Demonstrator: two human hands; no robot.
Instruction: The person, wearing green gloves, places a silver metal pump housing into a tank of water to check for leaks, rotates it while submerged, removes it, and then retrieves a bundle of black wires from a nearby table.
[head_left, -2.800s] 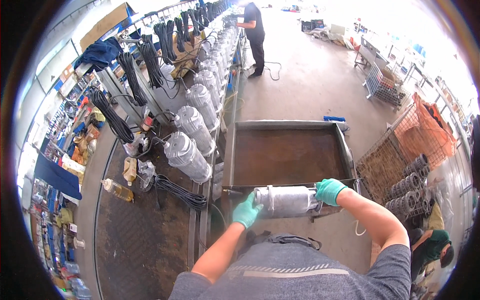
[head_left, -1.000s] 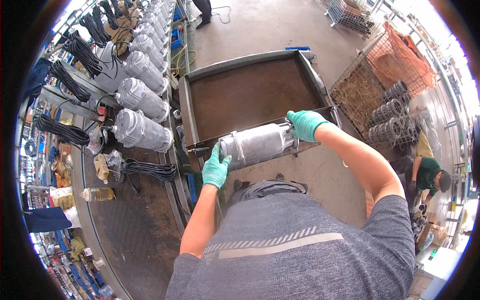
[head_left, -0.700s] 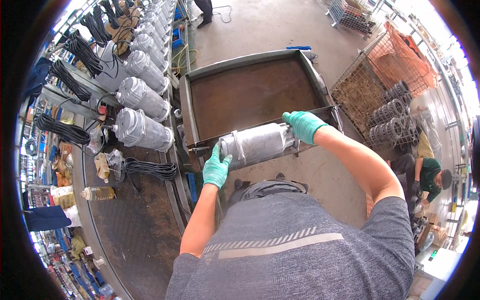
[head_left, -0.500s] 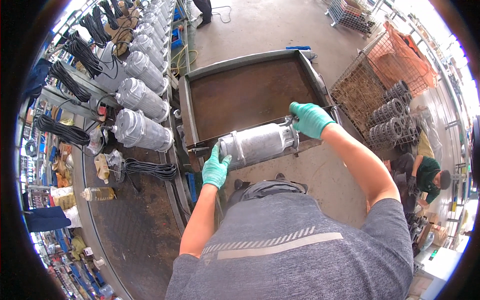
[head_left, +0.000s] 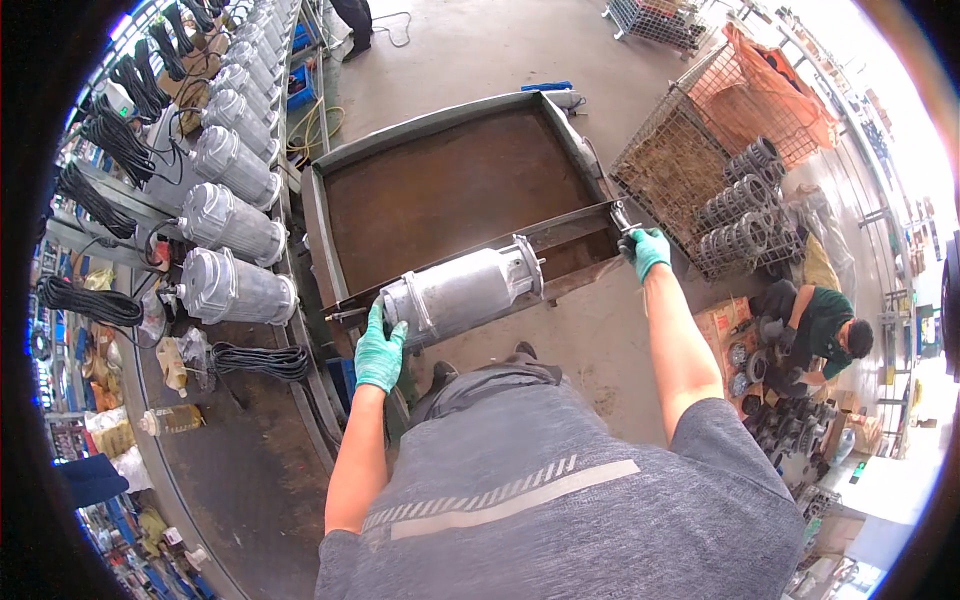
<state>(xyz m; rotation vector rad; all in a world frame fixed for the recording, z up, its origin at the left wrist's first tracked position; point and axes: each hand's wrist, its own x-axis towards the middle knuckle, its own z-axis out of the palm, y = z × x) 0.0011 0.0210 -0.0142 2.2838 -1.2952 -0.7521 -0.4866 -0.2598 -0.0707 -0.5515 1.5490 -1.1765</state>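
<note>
A silver-grey cylindrical motor housing (head_left: 455,297) lies on its side across the near edge of a brown-floored metal tank (head_left: 318,215). My gloved left hand (head_left: 379,350) grips its left end, thumb toward me and fingers over the rim. At the housing's right end, a flange (head_left: 524,268) stands free of both hands. My gloved right hand (head_left: 648,252) is at the tank's near right corner, fingers curled beside a small metal fitting (head_left: 622,216). What those fingers hold is mostly hidden by the glove.
On the left, a row of similar motors (head_left: 235,225) with coiled black cables (head_left: 100,300) stands along a bench (head_left: 250,450). A wire cage (head_left: 660,150) holding ribbed metal parts is at the right. Farther right, a person in green (head_left: 830,330) crouches among metal parts.
My right hand has left the flange end of the housing and moved right to the tank's corner. My left hand stays on the left end. The whole view has shifted.
</note>
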